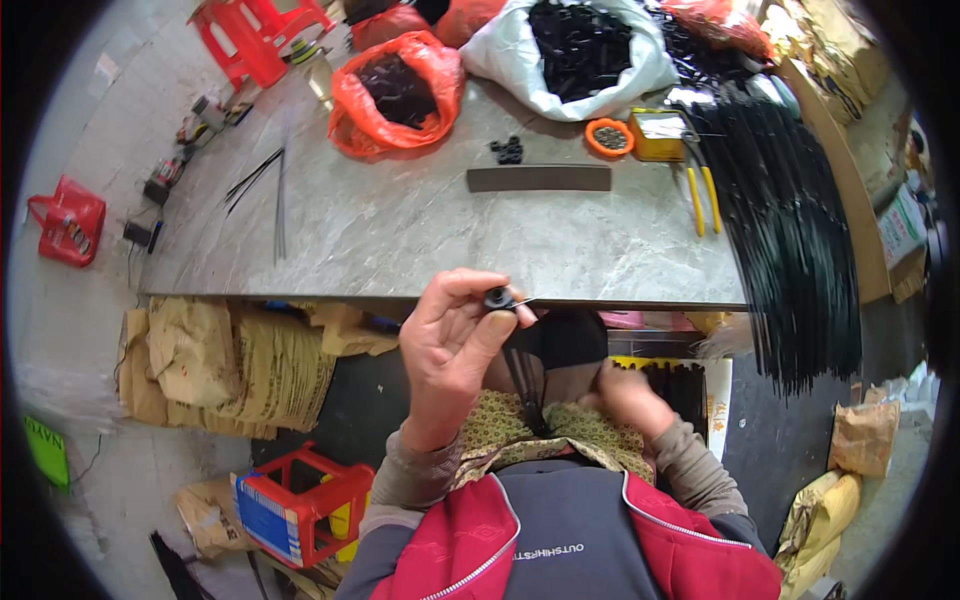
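My left hand (pixel 448 350) is raised in front of the table's near edge, with thumb and fingers pinched on a small black round plastic part (pixel 497 297). A thin metal pin juts out to the right of this part. Below the hand, thin black strips (pixel 525 385) hang down toward my lap; whether they join the part I cannot make out. Lower and to the right, my right hand (pixel 637 402) is over my thigh, smeared by motion, and its fingers are not clear. Beside it is a yellow-edged box (pixel 640 364) with black strips.
On the grey table (pixel 380 230) lie a dark flat bar (pixel 540 179), small black parts (pixel 508 151), an orange dish (pixel 609 138), yellow-handled pliers (pixel 704 200) and a big bundle of black strips (pixel 800 240). A red bag (pixel 440 70) and a white sack (pixel 500 55) stand behind.
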A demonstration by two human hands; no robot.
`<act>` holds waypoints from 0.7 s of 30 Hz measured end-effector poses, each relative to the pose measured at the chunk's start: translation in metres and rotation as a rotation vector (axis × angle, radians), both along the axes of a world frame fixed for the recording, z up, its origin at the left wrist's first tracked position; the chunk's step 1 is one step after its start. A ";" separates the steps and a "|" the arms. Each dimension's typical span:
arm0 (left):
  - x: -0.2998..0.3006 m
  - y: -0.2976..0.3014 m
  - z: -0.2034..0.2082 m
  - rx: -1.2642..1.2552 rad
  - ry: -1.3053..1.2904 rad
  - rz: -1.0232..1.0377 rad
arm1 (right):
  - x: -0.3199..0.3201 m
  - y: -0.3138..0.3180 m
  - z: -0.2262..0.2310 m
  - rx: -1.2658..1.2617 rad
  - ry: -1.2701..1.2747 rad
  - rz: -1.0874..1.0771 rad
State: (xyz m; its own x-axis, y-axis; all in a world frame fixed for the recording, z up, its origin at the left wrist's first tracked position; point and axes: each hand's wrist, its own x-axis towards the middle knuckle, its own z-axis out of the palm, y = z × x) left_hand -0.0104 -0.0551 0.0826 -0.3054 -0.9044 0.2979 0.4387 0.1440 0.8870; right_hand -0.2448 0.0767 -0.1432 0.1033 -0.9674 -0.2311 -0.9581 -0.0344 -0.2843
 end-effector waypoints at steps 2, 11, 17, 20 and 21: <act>0.002 -0.001 -0.006 0.011 -0.042 0.039 | 0.011 -0.001 0.034 -0.057 -0.051 0.186; -0.001 0.002 -0.006 -0.074 -0.038 0.055 | -0.074 -0.107 0.161 -0.681 -0.151 -0.280; 0.001 0.003 -0.002 -0.081 -0.038 0.056 | -0.146 -0.182 0.132 -0.686 0.469 -0.564; 0.005 0.001 -0.003 -0.075 -0.027 0.018 | -0.151 -0.203 0.122 -0.592 0.586 -0.602; 0.007 0.001 -0.003 -0.070 -0.002 -0.024 | -0.159 -0.209 0.111 -0.620 0.638 -0.632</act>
